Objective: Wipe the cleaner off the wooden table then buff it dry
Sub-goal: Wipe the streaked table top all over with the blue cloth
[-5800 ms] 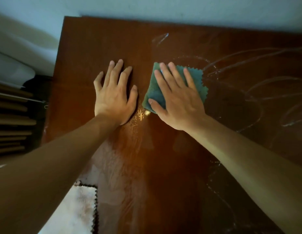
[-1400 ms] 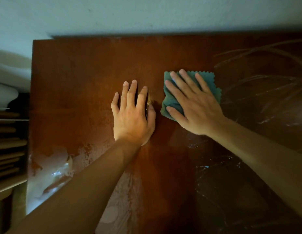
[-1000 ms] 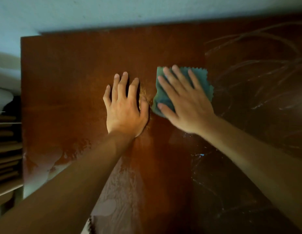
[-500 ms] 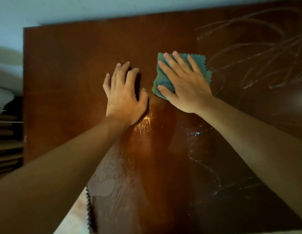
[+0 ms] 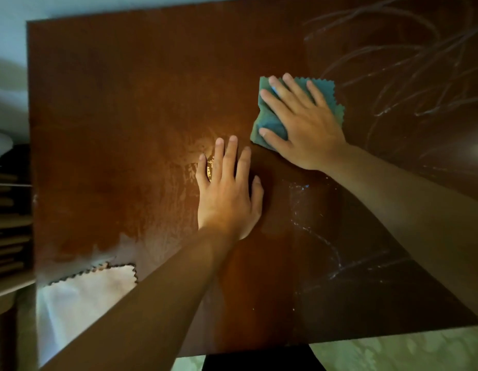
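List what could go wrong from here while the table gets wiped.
1. White cleaner streaks cover the table's far right; if the right hand keeps the teal cloth mid-table, they may dry on.
2. The left hand lies flat on wet-looking wood and may leave prints.
3. The white cloth at the near left corner looks to overhang the edge and could slide off.
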The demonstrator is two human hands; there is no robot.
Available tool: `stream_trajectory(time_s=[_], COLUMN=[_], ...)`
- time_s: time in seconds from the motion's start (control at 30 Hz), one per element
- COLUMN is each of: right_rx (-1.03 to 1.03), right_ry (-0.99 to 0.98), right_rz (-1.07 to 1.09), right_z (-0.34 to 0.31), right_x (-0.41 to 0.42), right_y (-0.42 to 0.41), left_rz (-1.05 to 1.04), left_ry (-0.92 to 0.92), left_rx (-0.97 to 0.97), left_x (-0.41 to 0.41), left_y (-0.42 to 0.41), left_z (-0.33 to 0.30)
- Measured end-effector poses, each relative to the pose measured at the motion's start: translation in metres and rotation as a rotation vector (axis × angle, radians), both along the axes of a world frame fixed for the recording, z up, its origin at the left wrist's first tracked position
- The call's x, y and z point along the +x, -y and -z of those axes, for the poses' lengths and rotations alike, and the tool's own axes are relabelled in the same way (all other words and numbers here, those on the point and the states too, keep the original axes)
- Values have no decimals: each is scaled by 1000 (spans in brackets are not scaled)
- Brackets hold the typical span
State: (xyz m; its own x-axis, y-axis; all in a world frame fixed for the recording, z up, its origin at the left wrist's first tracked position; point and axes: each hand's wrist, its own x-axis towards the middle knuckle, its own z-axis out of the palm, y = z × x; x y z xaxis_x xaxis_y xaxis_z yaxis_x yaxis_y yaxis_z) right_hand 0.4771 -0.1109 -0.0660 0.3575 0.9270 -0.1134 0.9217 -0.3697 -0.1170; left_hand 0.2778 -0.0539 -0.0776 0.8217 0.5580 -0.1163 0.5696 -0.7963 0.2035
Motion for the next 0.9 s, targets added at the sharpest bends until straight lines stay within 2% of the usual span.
stream_trajectory(time_s=[0.13, 0.3, 0.43, 0.63, 0.73, 0.9], right_rx=[-7, 22, 37, 8, 32, 69], right_ry=[10, 17, 31, 28, 34, 28], right_rz=[73, 12, -20, 67, 96, 28], right_z=[0, 7, 8, 5, 6, 12], right_x=[-16, -57, -42, -26, -48, -84], right_y=[11, 57, 53, 37, 53, 85], left_rz=[-4, 4, 3, -10, -1, -6], left_ry=[23, 18, 36, 61, 54, 51], left_rx=[-7, 4, 4, 9, 18, 20], left_x=[0, -1, -1, -1, -1, -1], left_y=[1, -1, -1, 0, 0, 0], left_z=[1, 0, 1, -1, 0, -1])
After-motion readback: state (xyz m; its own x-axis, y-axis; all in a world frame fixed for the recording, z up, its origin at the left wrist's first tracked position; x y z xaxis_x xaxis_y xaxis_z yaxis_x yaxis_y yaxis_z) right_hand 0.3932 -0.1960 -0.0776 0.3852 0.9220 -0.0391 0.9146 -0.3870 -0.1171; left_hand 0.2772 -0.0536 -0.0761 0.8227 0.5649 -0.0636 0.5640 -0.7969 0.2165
